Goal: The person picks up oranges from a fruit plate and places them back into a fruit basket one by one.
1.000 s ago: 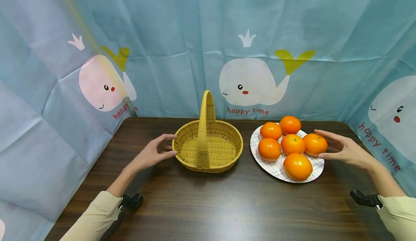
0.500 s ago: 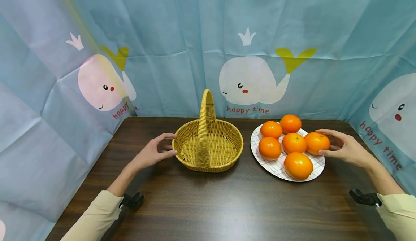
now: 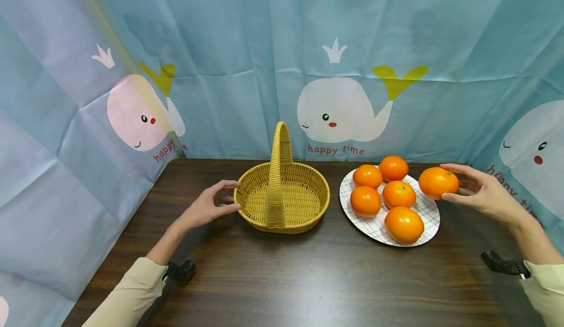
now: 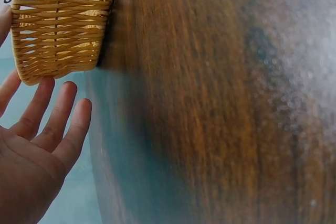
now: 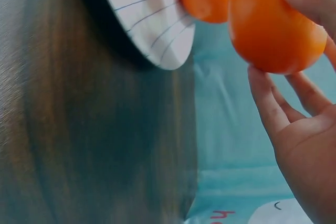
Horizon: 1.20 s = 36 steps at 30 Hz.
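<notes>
Glossy, bright-orange round fruit [image 3: 437,182] with a small stem spot, pinched between the right hand [image 3: 486,197]'s thumb and fingers, raised by the two-o'clock edge of a checked white plate [image 3: 361,223] holding five similar fruits [image 3: 398,194]. The left hand [image 3: 208,208], fingers spread, touches a yellow wicker basket [image 3: 304,197] at nine o'clock.

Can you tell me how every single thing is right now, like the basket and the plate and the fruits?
Basket: upright, handle up, no fruit showing inside.
Plate: flat on the table, with fruit on it.
Five fruits: whole, on the plate.
Sixth fruit: whole, held clear of the plate.
Right grip: holding the sixth fruit.
Left grip: fingers spread at the basket's rim.
Curtain: hanging, creased.
</notes>
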{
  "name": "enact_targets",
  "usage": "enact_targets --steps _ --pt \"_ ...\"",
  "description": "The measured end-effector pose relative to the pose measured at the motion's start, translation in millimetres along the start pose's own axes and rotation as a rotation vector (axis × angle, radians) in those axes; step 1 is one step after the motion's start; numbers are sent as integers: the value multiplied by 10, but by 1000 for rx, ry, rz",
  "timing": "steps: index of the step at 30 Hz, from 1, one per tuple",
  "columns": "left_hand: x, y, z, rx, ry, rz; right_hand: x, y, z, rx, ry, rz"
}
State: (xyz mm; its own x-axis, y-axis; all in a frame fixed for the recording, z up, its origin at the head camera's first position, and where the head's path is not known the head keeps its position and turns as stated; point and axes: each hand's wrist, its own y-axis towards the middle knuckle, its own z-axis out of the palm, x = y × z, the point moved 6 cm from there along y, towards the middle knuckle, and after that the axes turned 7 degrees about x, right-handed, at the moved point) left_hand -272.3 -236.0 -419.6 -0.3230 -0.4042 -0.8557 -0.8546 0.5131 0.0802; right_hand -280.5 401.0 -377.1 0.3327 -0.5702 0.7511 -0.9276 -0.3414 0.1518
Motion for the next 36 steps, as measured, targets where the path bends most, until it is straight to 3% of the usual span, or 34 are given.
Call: enact_targets --steps 15,25,36 --pt "-6 31 10 18 -24 -3 345 218 29 -7 42 -64" --pt "20 7 8 14 -19 -16 654 400 234 78 108 -164" --pt "33 9 18 9 -30 -5 790 578 499 157 169 -211"
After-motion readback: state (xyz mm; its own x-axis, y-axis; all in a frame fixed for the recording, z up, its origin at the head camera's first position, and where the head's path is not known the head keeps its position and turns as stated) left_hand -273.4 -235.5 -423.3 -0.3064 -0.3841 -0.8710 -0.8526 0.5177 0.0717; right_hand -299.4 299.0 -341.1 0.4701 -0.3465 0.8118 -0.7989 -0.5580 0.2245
